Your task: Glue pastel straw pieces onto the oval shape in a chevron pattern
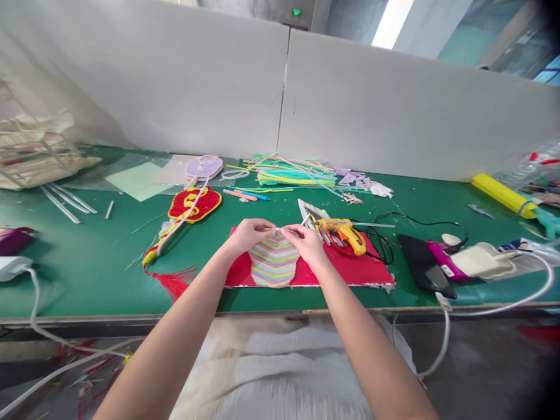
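- Here are both your hands, left hand [254, 234] and right hand [305, 240], close together above the red board [350, 269], fingertips nearly meeting!
- Between them sits the striped piece [273, 265], its top edge right at your fingertips and its wide body spreading below them, towards you.
- Your left thumb and fingers are pressed together, pinching that edge on its left side.
- Your right thumb and fingers pinch it from the right, just beside the left ones; whatever small bit lies between the tips is too small to make out.
- The lower end of the piece lies over the board, reaching its near edge, between your two wrists.
- Just beyond your right hand, the yellow glue gun [347, 233] rests on the board, beside a second striped piece [310, 209].
- Off to your left, the red fan-shaped piece [205, 205] lies on the green table [96, 274], well apart from your fingers.
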The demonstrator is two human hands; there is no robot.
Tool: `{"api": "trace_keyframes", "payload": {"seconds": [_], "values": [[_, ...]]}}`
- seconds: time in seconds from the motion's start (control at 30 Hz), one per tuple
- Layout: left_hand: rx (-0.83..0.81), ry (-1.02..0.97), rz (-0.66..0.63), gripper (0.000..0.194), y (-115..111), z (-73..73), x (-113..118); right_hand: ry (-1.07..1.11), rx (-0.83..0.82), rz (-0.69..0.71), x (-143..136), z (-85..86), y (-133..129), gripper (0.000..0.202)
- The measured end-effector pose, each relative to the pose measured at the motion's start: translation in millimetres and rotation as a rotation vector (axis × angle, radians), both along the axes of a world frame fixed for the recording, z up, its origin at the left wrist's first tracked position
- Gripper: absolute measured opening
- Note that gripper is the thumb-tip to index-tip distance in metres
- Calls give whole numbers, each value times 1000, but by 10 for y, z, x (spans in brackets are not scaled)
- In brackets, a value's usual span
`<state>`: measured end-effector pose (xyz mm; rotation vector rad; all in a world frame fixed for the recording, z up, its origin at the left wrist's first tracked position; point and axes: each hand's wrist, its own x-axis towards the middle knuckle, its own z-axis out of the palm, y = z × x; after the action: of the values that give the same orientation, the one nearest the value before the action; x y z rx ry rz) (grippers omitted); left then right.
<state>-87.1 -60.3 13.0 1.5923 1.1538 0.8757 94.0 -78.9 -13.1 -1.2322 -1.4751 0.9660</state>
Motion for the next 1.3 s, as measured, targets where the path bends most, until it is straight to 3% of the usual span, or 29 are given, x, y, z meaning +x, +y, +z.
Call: {"api": "trace_keyframes", "payload": {"seconds": [1.0, 1.17, 1.3], "values": [[-19, -13, 53, 27, -16, 21, 14, 2, 0, -1, 0, -46, 35, 30], [-39, -75, 62, 33, -3, 14, -15, 15, 5, -46, -1, 10, 20, 30], [-16, -130, 142, 37, 57, -29, -94, 142, -46, -24, -23, 59, -18, 39]]}}
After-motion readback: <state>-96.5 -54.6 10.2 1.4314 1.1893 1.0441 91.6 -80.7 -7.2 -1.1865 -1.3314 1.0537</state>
